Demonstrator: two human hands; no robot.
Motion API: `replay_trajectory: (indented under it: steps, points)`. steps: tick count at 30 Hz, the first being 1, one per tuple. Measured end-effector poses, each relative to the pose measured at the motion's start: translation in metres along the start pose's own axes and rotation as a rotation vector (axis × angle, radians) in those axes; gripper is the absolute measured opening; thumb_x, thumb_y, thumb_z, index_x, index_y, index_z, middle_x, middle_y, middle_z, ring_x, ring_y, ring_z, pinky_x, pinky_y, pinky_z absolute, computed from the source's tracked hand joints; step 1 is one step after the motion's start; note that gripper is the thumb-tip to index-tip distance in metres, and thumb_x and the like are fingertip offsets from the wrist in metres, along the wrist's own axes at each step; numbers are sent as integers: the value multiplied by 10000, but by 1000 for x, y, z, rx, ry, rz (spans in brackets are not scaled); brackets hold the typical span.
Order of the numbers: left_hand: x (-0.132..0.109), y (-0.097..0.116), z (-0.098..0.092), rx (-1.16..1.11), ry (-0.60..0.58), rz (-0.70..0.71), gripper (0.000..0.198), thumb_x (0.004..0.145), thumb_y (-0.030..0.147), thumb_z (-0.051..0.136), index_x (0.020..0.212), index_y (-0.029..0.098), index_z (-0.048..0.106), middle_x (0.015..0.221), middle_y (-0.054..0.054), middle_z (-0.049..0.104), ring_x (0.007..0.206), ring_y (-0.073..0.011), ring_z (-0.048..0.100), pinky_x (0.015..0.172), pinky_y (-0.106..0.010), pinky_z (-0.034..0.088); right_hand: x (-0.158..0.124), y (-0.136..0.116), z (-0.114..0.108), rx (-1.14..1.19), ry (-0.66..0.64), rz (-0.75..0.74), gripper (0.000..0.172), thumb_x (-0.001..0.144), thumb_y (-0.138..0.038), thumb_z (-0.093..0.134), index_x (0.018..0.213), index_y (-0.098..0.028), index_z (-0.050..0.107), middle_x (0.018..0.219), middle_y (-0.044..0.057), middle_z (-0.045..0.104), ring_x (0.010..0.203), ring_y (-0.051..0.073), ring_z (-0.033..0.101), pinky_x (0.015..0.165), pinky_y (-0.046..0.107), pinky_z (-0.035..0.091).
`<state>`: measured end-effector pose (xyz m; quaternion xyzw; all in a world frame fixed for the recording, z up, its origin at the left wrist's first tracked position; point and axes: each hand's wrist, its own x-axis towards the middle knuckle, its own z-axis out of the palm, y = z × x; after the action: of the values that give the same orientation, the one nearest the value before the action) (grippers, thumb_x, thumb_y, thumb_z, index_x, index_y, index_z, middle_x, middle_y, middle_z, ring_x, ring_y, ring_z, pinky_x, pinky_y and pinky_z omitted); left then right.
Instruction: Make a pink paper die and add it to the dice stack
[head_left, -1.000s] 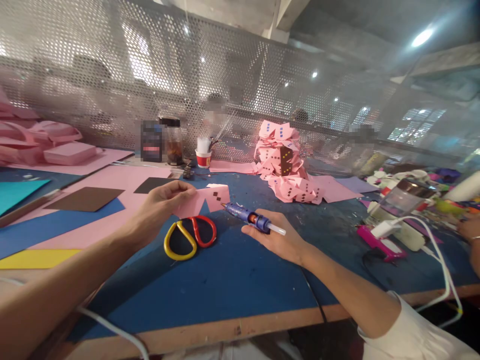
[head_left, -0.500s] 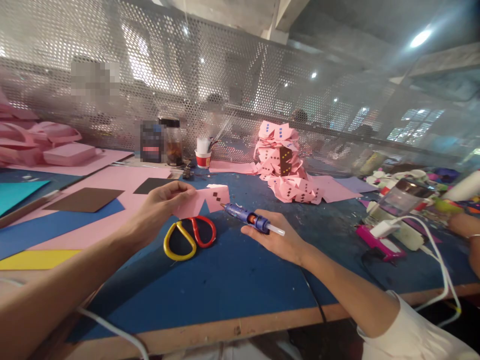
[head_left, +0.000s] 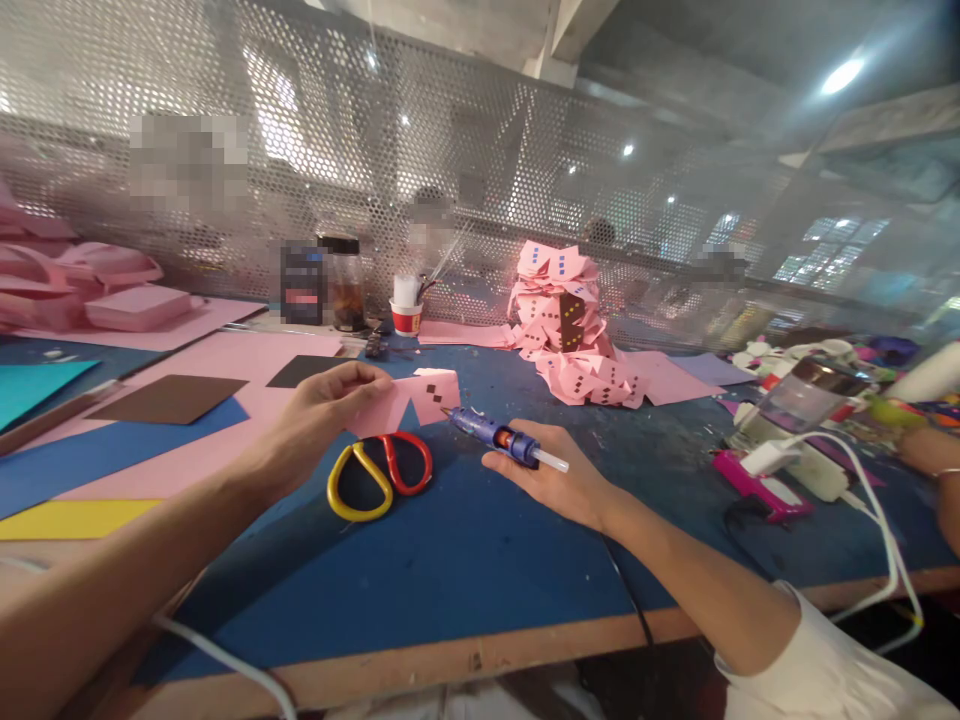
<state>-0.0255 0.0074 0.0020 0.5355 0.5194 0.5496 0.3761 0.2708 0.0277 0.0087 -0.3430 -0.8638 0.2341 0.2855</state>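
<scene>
Between the thumb and fingers of my left hand (head_left: 334,405) is a folded piece of pink paper (head_left: 390,402) with small dark squares near its right end. My right hand (head_left: 555,475) grips a blue hot glue gun (head_left: 491,435), a clear glue stick poking out of its back. The gun's nozzle points left and is at the paper's right part; whether it touches cannot be made out. Just below the paper lie scissors with one yellow and one red handle loop (head_left: 360,485); their blades are hidden under the paper and hand.
A pile of folded pink paper pieces (head_left: 562,325) with coloured squares stands at the back. Coloured sheets (head_left: 172,400) lie left. Behind are a dark-lidded jar (head_left: 347,290) and a paper cup (head_left: 406,318). At right are a pink power strip (head_left: 757,488), white cables and another person's arm (head_left: 926,450).
</scene>
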Motion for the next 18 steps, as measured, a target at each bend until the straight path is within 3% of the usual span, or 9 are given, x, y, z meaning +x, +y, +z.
replay_trajectory:
  steps: [18]
  points:
    - [0,4,3,-1,2,-26,338,799,514,734,898,202,654,757,28,578,637,-105,477,572,-212,342,0,0,0,-20,-2,11,354,902,-475,638,724,-201,500,658,-42,501,586,101,408,560,235,307]
